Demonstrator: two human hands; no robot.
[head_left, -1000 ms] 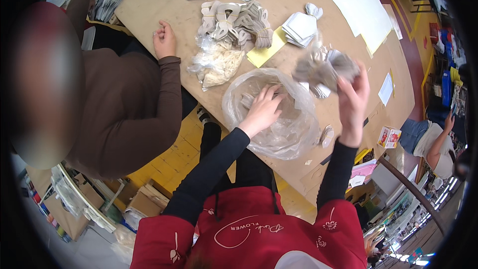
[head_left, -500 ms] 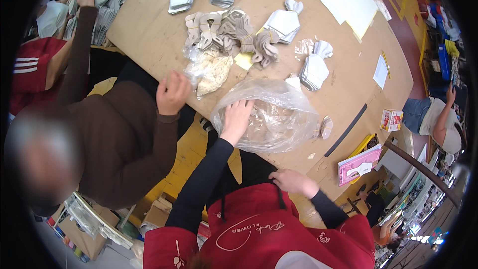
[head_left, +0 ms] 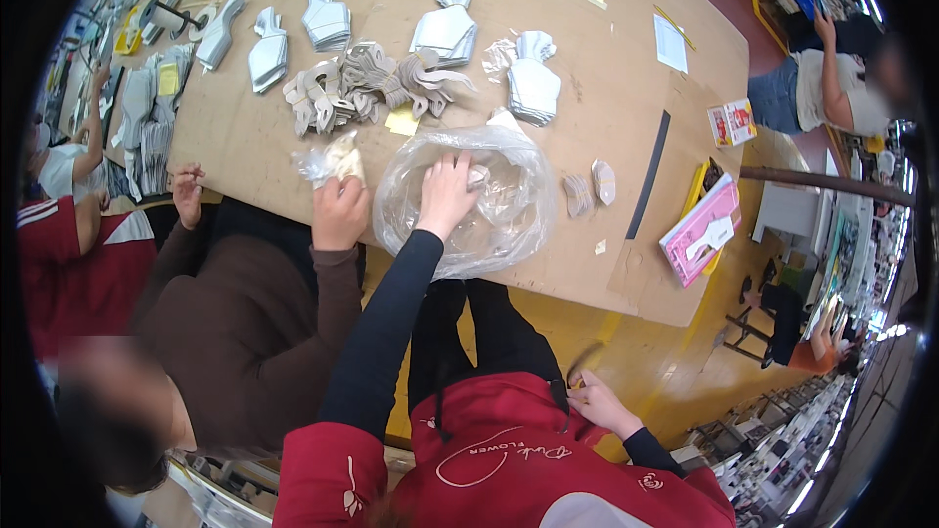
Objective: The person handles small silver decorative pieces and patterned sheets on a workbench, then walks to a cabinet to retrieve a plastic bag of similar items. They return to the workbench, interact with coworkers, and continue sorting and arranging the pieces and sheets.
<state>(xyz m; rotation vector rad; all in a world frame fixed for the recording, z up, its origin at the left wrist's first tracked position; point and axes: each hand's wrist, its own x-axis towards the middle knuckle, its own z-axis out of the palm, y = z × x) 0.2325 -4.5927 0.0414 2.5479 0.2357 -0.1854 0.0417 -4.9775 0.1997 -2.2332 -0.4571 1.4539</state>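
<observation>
My left hand reaches into a clear plastic bag at the table's near edge. Its fingers are bent together beside a small pale piece; what they grip is hidden. My right hand is low at my right side, before my red top. Its fingers are closed on a thin dark curved strip, which is blurred. Left of the bag, a co-worker's hand touches a small clear bag of cream-coloured pieces.
Banded bundles of grey cut pieces lie beyond the bag, with stacks of white paddle-shaped pieces around them. Two small bundles sit to the right. A pink book is at the table's right edge. A co-worker in brown sits close on my left.
My view has shifted. My left hand is deeper in the bag, and my right hand now shows a dark curved strip. The co-worker's near hand has come onto the small bag of cream pieces.
</observation>
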